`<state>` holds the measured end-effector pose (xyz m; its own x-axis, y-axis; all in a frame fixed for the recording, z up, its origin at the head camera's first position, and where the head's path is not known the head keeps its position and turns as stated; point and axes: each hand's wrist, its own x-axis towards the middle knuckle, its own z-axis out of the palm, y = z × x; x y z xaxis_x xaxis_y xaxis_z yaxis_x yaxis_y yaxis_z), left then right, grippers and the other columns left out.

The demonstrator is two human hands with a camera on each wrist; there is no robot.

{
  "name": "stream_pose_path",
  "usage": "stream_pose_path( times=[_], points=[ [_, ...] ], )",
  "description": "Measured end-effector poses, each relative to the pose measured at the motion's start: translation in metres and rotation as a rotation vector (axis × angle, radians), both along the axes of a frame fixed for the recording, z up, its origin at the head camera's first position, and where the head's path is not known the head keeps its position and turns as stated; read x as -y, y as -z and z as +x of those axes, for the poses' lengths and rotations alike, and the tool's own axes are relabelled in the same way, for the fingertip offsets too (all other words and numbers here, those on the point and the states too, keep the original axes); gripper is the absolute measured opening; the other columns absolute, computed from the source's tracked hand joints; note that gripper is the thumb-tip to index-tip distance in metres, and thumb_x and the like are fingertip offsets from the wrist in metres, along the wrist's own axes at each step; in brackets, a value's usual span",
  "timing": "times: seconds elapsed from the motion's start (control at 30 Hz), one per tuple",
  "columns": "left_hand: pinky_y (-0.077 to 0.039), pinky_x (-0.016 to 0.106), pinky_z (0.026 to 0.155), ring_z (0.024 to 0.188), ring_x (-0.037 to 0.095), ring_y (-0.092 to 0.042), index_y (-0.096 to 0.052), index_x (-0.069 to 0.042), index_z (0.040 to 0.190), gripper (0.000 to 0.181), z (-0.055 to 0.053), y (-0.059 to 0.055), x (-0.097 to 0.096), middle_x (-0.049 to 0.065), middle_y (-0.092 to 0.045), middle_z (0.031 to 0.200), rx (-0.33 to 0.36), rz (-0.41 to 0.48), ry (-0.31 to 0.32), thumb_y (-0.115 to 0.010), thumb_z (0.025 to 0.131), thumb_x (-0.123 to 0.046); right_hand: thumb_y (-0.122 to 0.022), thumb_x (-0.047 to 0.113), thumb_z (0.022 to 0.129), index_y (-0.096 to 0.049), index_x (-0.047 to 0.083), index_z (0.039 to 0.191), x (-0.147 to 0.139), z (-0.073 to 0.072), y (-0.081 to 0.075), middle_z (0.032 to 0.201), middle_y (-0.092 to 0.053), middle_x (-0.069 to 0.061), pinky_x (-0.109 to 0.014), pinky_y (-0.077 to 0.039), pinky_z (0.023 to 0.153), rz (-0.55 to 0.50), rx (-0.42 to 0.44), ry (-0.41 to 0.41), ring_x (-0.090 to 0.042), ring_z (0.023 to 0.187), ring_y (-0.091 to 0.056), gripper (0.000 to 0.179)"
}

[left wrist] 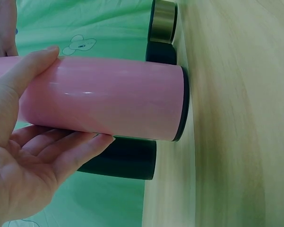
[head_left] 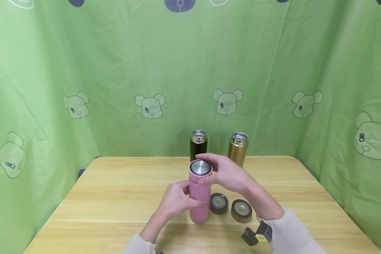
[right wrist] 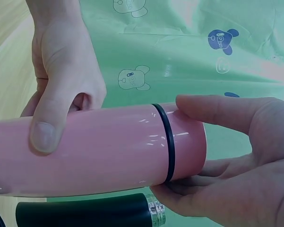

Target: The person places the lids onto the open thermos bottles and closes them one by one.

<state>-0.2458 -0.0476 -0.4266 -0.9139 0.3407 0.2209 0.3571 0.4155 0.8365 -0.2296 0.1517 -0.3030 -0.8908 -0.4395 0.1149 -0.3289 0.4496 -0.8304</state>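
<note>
A pink thermos [head_left: 199, 197] stands upright near the middle of the table, its pink lid [right wrist: 189, 142] with a silver top in place above a black ring. My left hand [head_left: 177, 201] grips the body from the left, thumb across the front and fingers behind. With thumb and fingers, my right hand [head_left: 227, 173] holds the lid from the right side. In the left wrist view the pink body [left wrist: 118, 97] lies between thumb and curled fingers, its dark base close to the tabletop.
Behind stand a lidless black thermos [head_left: 198, 146] and a lidless gold thermos [head_left: 238, 150], steel necks showing. Two loose lids, a dark one [head_left: 218, 203] and a gold one [head_left: 241, 211], lie right of the pink thermos. A green curtain [head_left: 177, 63] surrounds the wooden table [head_left: 120, 197].
</note>
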Motion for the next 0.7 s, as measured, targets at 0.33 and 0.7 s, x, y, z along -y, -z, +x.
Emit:
stream_pose_path(
  times=[0.33,0.7],
  points=[
    [-0.06,0.027,0.083,0.096,0.013,-0.073,-0.072,-0.016,0.113,0.056,-0.0006,0.0012,0.0003,0.002,-0.078,0.106,0.001,0.004,0.005,-0.091,0.069,-0.044,-0.082,0.015,0.08,-0.05,0.005,0.147,-0.0013,-0.0009,0.0014,0.134,-0.065,-0.012,-0.054,-0.045,0.111,-0.013,0.005,0.008,-0.033,0.129,-0.059,0.074],
    [-0.06,0.026,0.082,0.095,0.012,-0.074,-0.073,-0.017,0.112,0.055,-0.0002,0.0017,0.0004,0.0,-0.078,0.105,-0.02,0.017,0.009,-0.091,0.069,-0.045,-0.089,0.022,0.074,-0.058,0.012,0.142,-0.0007,-0.003,0.0042,0.126,-0.071,-0.006,-0.046,-0.055,0.1,0.001,-0.003,0.085,-0.027,0.12,-0.066,0.075]
  ],
)
